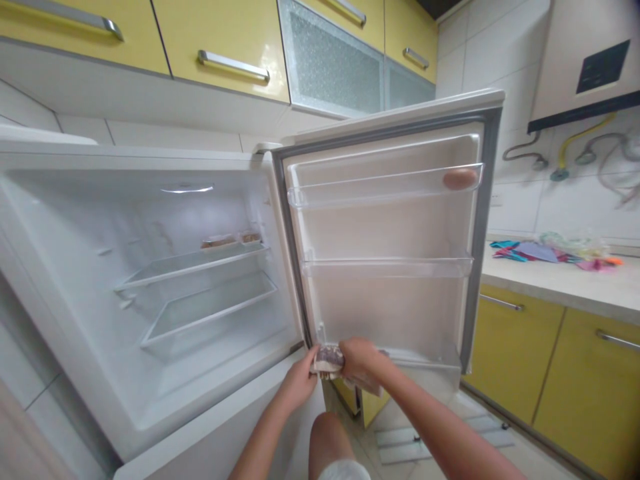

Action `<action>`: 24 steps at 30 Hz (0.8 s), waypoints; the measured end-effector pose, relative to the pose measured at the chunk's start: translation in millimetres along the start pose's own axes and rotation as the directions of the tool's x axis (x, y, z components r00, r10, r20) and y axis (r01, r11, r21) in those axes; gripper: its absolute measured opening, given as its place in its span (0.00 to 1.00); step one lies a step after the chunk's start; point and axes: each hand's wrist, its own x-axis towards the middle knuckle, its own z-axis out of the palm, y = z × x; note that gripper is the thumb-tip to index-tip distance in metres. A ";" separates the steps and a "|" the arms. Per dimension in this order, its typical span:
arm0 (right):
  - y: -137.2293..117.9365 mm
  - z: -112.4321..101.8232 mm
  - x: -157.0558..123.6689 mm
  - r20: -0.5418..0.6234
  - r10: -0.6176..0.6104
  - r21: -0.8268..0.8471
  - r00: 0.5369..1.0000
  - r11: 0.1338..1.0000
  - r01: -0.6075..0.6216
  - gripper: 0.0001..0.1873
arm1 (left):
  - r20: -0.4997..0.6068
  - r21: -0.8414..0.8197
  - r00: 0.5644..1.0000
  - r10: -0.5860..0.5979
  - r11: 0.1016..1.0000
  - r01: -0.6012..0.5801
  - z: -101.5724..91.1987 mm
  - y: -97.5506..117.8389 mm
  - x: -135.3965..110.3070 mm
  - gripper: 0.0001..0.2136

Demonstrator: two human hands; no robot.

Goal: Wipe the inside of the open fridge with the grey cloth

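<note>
1. My left hand (299, 381) pinches the left end of a patterned cloth (327, 359), fingers bent and thumb against it.
2. My right hand (361, 357) is closed on the same cloth just beside, and part of the cloth hangs beneath it.
3. The cloth is at the left part of the lowest door bin (425, 363); I cannot tell exactly where it touches the plastic.
4. The refrigerator door (385, 233) stands wide open, and a brownish egg-shaped item (460, 178) sits at the right end of its top bin (370, 187).
5. To the left, inside the refrigerator (113, 400), small packages (219, 241) rest at the back of the upper glass shelf (175, 267).
6. On my right, colourful fabric pieces (535, 251) lie heaped on the counter (555, 280), above yellow cabinets (520, 347).
</note>
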 end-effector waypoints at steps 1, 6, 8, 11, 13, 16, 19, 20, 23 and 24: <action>9.3 0.5 -6.8 -0.020 0.016 -0.008 1.000 1.000 -0.016 0.28 | 0.004 0.025 1.000 -0.008 1.000 0.008 1.5 2.6 -2.0 0.36; 58.5 0.1 -41.9 -0.076 0.076 -0.026 0.994 0.997 -0.078 0.27 | -0.021 0.143 0.999 -0.041 0.989 0.044 10.6 11.6 -8.2 0.34; 74.0 0.9 -54.8 -0.097 0.097 -0.031 0.991 0.994 -0.101 0.26 | -0.020 0.153 0.999 -0.037 0.987 0.040 13.2 12.1 -8.5 0.33; 92.9 4.1 -72.0 -0.125 0.137 -0.038 0.983 0.989 -0.142 0.25 | -0.023 0.154 0.998 -0.055 0.986 0.058 15.9 10.3 -8.7 0.33; 104.7 6.0 -82.6 -0.136 0.164 -0.041 0.977 0.984 -0.171 0.24 | -0.034 0.150 0.997 -0.063 0.986 0.067 17.4 8.4 -9.2 0.34; 121.9 7.2 -97.1 -0.147 0.198 -0.041 0.969 0.978 -0.206 0.22 | -0.045 0.158 0.996 -0.082 0.983 0.088 19.1 6.0 -9.9 0.34; 134.9 7.7 -108.1 -0.156 0.217 -0.040 0.964 0.973 -0.226 0.20 | -0.047 0.175 0.994 -0.096 0.979 0.103 19.7 5.7 -10.0 0.34; 137.7 8.2 -110.7 -0.159 0.223 -0.039 0.962 0.972 -0.232 0.20 | -0.044 0.180 0.994 -0.096 0.978 0.102 19.8 6.1 -10.0 0.35; 141.6 11.0 -116.0 -0.195 0.242 -0.037 0.950 0.967 -0.254 0.20 | -0.028 0.200 0.996 -0.088 0.976 0.091 19.9 7.7 -9.9 0.37; 141.9 12.1 -117.1 -0.211 0.245 -0.038 0.946 0.965 -0.258 0.19 | -0.022 0.204 0.996 -0.085 0.975 0.087 19.8 8.4 -9.8 0.38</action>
